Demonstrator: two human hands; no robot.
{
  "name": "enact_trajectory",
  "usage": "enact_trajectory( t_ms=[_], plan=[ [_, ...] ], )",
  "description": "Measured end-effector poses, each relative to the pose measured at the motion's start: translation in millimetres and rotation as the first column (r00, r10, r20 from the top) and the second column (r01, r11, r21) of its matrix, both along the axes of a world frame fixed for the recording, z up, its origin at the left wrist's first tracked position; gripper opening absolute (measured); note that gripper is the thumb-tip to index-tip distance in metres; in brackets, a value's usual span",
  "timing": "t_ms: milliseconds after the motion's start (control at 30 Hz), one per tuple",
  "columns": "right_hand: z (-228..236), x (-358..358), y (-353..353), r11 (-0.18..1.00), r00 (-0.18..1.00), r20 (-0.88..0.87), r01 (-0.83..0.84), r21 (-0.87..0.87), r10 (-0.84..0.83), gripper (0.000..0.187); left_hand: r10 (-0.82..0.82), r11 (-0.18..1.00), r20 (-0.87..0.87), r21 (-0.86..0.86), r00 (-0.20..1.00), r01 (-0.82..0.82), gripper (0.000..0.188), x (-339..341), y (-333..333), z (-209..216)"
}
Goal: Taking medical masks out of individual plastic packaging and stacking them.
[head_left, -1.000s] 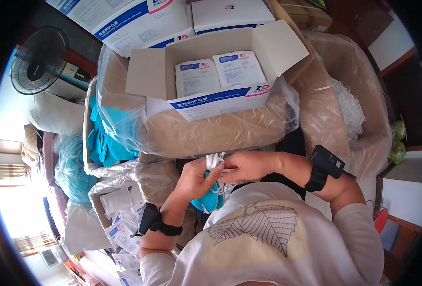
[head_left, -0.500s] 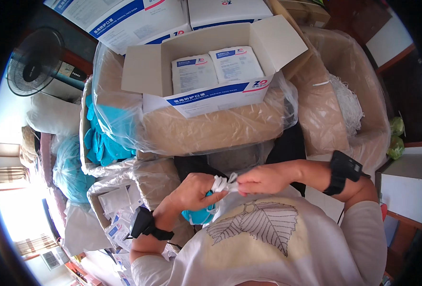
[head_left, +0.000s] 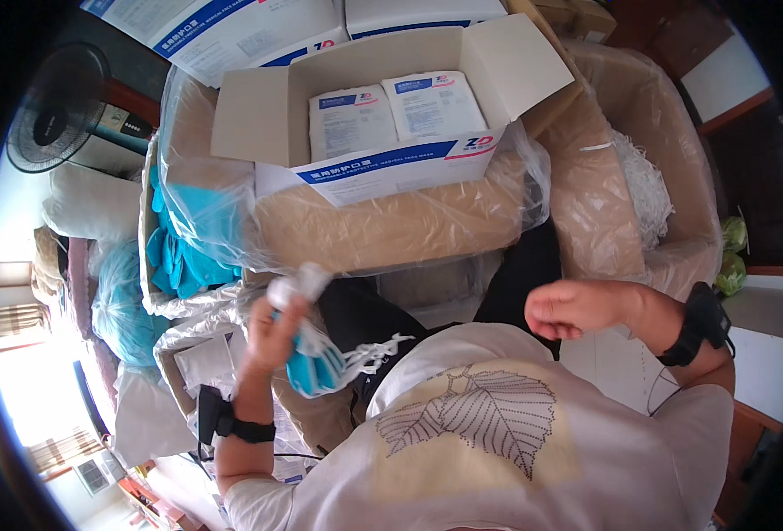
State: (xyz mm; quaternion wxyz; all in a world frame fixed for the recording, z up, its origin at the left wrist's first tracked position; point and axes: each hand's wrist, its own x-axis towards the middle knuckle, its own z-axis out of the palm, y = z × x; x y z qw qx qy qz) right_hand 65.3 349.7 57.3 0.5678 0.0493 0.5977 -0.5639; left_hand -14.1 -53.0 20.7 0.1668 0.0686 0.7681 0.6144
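Observation:
My left hand (head_left: pixel 273 336) is closed round a stack of blue face masks (head_left: pixel 313 365) with white ear loops, held left of my lap. White ear-loop cords (head_left: pixel 375 356) trail off the stack toward my shirt. A blurred white bunch (head_left: pixel 301 281) sticks out above the same hand. Well apart on the right, my right hand (head_left: pixel 573 310) has its fingers loosely curled, and nothing shows in them. Ahead of both hands stands an opened carton (head_left: pixel 382 173) with two white packs (head_left: pixel 435 104) in it.
The carton rests on a plastic-lined brown box (head_left: pixel 391 230). To the left is a bin of blue masks (head_left: pixel 179 257); below it, another lined bin (head_left: pixel 174 358). On the right a lined box holds white cords (head_left: pixel 644 190). A fan (head_left: pixel 55 111) stands far left.
My hands have drawn apart from the white loops they both held. The left has swung left with the masks; the right has moved right and let go.

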Motion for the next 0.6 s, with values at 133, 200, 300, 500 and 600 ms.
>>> enact_trajectory(
  t_ms=[133, 200, 300, 500, 600],
  plan=[
    [-86, 12, -19, 0.842, 0.848, 0.156, 0.525, -0.126, -0.506, 0.022, 0.196, 0.976, -0.069, 0.107, 0.978, -0.188, 0.015, -14, 1, 5],
    [-139, 8, -42, 0.769, 0.765, 0.233, 0.632, -0.095, -0.600, 0.022, 0.250, 0.962, -0.080, 0.135, 0.965, -0.238, 0.015, -15, 6, 6],
    [-194, -5, -79, 0.754, 0.742, 0.134, 0.651, 0.093, -0.657, 0.026, 0.255, 0.955, -0.107, 0.180, 0.961, -0.234, 0.014, -22, 19, 4],
    [-192, -34, -98, 0.892, 0.722, -0.573, 0.450, -0.036, -0.387, 0.036, 0.298, 0.939, -0.100, 0.210, 0.949, -0.272, 0.027, -33, 43, 25],
    [-100, -54, -101, 0.894, 0.600, -0.663, 0.273, -0.356, -0.448, 0.041, 0.302, 0.923, -0.041, 0.263, 0.952, -0.282, 0.029, -33, 50, 31]
  ],
)
